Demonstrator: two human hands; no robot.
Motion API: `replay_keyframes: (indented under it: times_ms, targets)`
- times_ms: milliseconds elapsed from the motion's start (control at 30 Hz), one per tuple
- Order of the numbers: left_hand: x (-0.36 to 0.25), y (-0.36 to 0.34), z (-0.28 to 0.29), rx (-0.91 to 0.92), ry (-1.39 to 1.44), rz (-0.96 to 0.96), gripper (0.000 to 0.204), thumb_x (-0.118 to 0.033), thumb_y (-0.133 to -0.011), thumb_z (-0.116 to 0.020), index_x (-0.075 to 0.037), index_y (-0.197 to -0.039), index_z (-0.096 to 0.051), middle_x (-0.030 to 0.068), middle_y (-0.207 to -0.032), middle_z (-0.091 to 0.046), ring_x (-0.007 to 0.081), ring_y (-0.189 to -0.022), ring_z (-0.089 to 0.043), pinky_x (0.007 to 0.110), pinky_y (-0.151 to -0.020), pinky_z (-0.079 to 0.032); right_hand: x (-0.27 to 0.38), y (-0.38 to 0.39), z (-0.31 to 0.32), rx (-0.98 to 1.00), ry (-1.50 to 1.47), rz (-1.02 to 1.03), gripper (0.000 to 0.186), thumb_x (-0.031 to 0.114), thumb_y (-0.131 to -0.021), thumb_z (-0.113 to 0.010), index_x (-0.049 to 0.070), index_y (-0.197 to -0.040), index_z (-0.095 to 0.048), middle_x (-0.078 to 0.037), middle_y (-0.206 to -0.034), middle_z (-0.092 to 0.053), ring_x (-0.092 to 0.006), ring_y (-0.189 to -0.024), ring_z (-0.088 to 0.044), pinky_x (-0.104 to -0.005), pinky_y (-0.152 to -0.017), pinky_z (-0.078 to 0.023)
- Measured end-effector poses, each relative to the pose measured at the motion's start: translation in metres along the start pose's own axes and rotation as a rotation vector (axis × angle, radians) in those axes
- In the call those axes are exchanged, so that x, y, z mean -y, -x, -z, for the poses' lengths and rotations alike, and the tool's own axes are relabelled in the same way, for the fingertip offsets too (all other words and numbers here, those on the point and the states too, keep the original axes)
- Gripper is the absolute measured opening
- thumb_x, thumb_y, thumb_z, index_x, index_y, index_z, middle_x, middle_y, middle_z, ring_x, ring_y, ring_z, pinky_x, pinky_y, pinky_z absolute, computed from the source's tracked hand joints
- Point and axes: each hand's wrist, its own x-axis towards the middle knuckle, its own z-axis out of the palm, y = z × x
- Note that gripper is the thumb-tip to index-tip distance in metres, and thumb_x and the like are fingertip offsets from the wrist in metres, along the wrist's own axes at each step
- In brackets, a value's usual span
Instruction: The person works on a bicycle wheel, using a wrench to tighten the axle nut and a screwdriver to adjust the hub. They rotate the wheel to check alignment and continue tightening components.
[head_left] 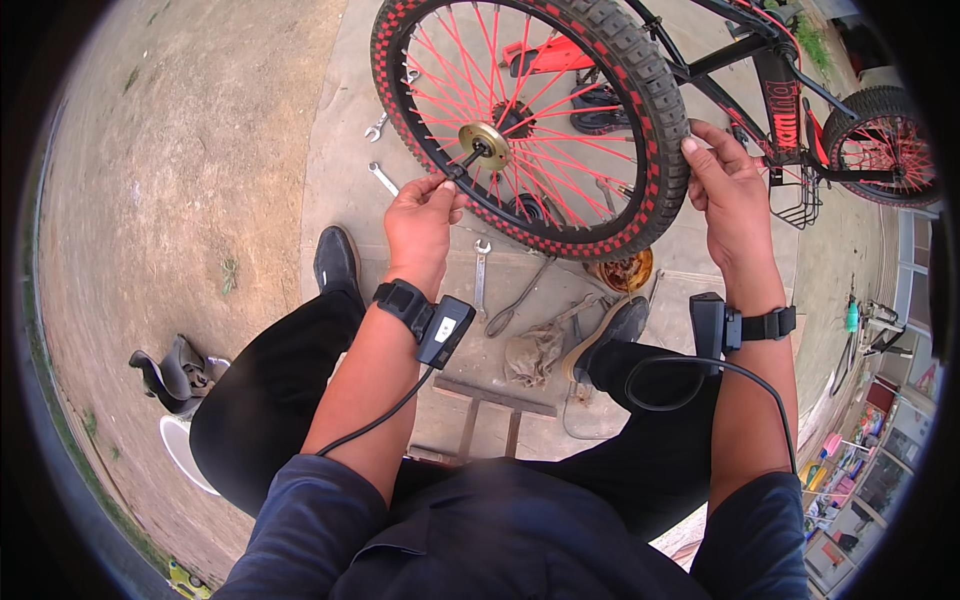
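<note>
A bicycle wheel (pixel 540 228) with red spokes and a black knobbly tyre, red-checked along its side, stands tilted in front of me. A brass-coloured round hub part (pixel 484 146) surrounds its dark axle (pixel 466 163). My left hand (pixel 420 228) is closed, thumb and finger pinching the axle's near end; the fingers cover what sits on its tip. At the wheel's right edge, my right hand (pixel 733 190) has its thumb and bent fingertips against the tyre tread, holding it loosely. The black bicycle frame (pixel 780 95) extends away to the right behind the wheel.
Several wrenches lie on the ground, one spanner (pixel 481 275) below the wheel. Near my shoes are a bowl of brownish contents (pixel 626 270), a crumpled cloth (pixel 533 355) and a wooden stand (pixel 495 395). The bicycle's other wheel (pixel 882 147) is far right. A white basin (pixel 183 452) sits left.
</note>
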Motion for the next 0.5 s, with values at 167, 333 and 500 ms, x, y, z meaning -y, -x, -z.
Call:
replay_keyframes:
  times_ms: [167,333,500]
  targets:
    - [-0.003,-0.004,-0.006,0.034,0.002,0.034,0.025,-0.009,-0.1,-0.063,0.005,-0.12,-0.061,0.0083,-0.102,-0.068,0.0147,-0.087,-0.069,0.025,-0.072,-0.054,0.003,0.001,-0.002,-0.016,-0.019,-0.019,0.038,0.02,-0.094,-0.074,0.002,-0.126,-0.064,0.006,-0.075,-0.057,-0.0035,-0.062,-0.047,-0.0203,-0.056,-0.035]
    - [-0.005,-0.01,-0.013,0.044,0.008,0.061,0.025,-0.009,-0.1,-0.062,0.005,-0.121,-0.06,0.0087,-0.103,-0.069,0.0141,-0.086,-0.069,0.025,-0.073,-0.055,0.004,0.002,-0.003,-0.022,-0.017,-0.022,0.038,0.02,-0.095,-0.074,0.002,-0.126,-0.064,0.006,-0.075,-0.057,-0.0036,-0.062,-0.047,-0.0203,-0.056,-0.035]
    - [-0.004,-0.017,-0.02,0.07,0.028,0.053,0.025,-0.01,-0.101,-0.061,0.005,-0.121,-0.06,0.0102,-0.103,-0.07,0.0139,-0.083,-0.07,0.025,-0.072,-0.055,0.004,0.003,-0.004,-0.028,-0.021,-0.025,0.038,0.019,-0.095,-0.074,0.001,-0.126,-0.064,0.005,-0.076,-0.058,-0.0038,-0.062,-0.046,-0.0203,-0.056,-0.034]
